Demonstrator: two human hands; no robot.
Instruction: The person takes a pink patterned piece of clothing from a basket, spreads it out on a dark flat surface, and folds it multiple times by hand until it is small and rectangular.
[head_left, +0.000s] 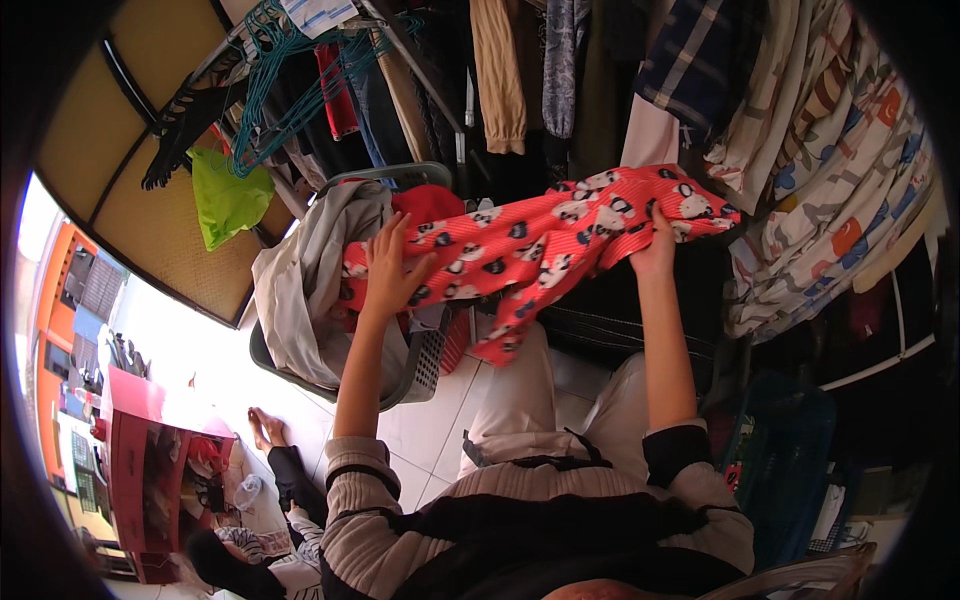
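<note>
A red printed garment (517, 240) with white-and-dark cartoon figures stretches across in front of me, one sleeve or leg hanging down. My right hand (655, 246) grips its right part, thumb on top of the cloth. At the garment's left end, my left hand (391, 266) lies over the fabric with fingers spread. Under that hand stands a grey plastic laundry basket (427, 367) with a perforated side. It is heaped with clothes, among them a light grey cloth (300, 277) draped over the rim and a plain red piece (427, 201).
Clothes hang from a rack ahead, including a tan sleeve (499, 82) and patterned fabric (847, 187) at right. Teal wire hangers (262, 90) and a lime-green bag (229, 199) hang at upper left. A person (277, 525) sits on the floor near a pink cabinet (127, 465).
</note>
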